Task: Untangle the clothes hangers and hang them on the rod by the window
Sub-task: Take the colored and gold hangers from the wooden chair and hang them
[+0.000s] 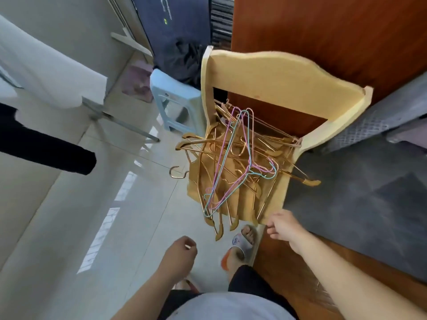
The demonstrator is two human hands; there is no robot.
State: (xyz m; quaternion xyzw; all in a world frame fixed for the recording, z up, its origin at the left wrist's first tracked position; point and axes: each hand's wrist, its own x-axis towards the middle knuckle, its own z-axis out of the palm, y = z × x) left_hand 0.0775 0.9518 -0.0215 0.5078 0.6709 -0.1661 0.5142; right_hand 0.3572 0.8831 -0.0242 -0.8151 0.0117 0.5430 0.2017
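head view: one chair [286, 75] bears tangled hangers [233, 162]; two empty hands.

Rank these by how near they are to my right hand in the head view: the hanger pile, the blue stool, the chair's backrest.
From the right hand:
1. Hanger pile, on the chair seat just ahead.
2. Chair's backrest, beyond the pile.
3. Blue stool, far left of the chair.

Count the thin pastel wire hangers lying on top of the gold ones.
3 that I can separate: two pink hangers and one blue hanger, overlapping across the gold pile on the chair. More may be buried.
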